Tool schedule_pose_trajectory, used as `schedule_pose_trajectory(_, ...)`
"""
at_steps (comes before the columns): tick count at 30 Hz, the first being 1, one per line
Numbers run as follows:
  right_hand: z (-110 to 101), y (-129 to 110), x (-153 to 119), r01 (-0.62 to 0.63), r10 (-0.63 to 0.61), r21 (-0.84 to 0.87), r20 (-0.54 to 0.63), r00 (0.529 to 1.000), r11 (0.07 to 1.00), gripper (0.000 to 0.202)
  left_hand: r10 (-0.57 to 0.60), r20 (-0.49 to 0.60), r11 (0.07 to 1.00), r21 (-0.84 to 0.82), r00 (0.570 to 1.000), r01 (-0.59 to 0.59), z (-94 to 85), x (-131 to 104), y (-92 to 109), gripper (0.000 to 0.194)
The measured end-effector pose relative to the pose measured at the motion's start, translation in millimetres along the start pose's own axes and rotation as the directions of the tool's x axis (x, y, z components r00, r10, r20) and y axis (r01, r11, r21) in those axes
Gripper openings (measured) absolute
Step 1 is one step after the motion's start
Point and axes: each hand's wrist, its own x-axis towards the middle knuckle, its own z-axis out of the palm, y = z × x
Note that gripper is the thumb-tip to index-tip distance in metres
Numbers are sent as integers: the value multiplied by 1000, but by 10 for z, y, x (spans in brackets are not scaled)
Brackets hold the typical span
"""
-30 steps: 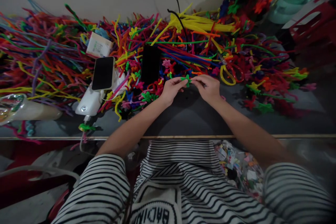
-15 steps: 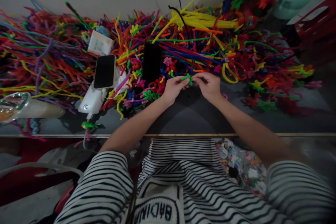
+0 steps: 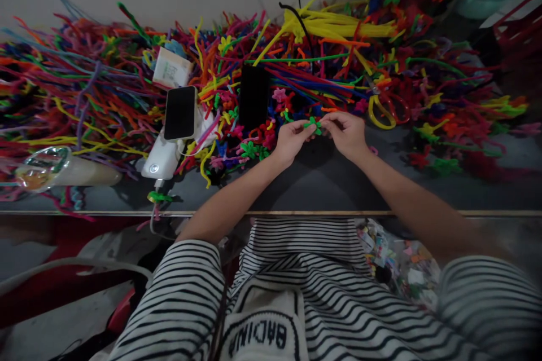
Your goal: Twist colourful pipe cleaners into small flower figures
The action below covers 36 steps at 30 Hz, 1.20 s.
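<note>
Between my two hands, just above the dark table (image 3: 322,186), is a small green pipe-cleaner flower (image 3: 313,124). My left hand (image 3: 293,139) pinches its left side between thumb and fingers. From the right, my right hand (image 3: 346,134) has thumb and fingertips closed on the flower's right edge. Some of the flower is covered by the fingertips. Close behind the hands lie a pink pipe-cleaner flower (image 3: 279,95) and a black phone-like slab (image 3: 254,97). Left of my left hand sits another green fuzzy flower (image 3: 249,150) among mixed pieces.
Scissors (image 3: 383,110) with yellow and orange handles lie to the right. On the left are a phone (image 3: 180,113), a white power bank (image 3: 161,159) with a cable and a clear plastic cup (image 3: 76,171). Loose yellow pipe cleaners (image 3: 347,25) pile up along the wall.
The whole view has shifted, so things appear farther right. Both hands still hold the green flower, which looks turned slightly between the fingers.
</note>
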Motion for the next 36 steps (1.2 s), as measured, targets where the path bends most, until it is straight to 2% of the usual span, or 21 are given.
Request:
schedule_pose_trajectory(8, -36, -23, -1, -1, 1, 10, 47, 999, 1000, 32, 32, -2, 996, 84, 999, -32, -16, 42, -70, 26)
schedule_pose_trajectory(11, -40, 27, 23, -94, 88, 103, 63, 994, 990, 39, 53, -12, 995, 83, 999, -52, -29, 56, -86, 31)
schedule_pose_trajectory(13, -73, 67, 52, -173, 148, 177, 143, 979, 969, 42, 81, -8, 994, 68, 997, -80, -45, 62, -84, 35)
schedule_pose_trajectory(16, -184, 93, 96, -242, 165, 234, 304, 938, 942, 41, 120, 118, 990, 54, 986, -127, -72, 60, -51, 40)
schedule_pose_trajectory(20, -319, 62, 130, -308, 178, 215, 471, 864, 927, 37, 127, 327, 982, 92, 936, -166, -78, 28, 15, 43)
schedule_pose_trajectory(25, -321, 45, 160, -359, 175, 247, 550, 817, 900, 36, 102, 400, 979, 120, 911, -162, -57, -17, 56, 46)
schedule_pose_trajectory(30, -328, 28, 170, -273, 115, 246, 511, 852, 930, 28, 70, 429, 984, 121, 901, -134, -57, -33, 52, 45)
schedule_pose_trajectory(36, -310, 41, 166, -227, 108, 209, 465, 879, 951, 37, 119, 351, 974, 143, 929, -179, -57, -45, 13, 42)
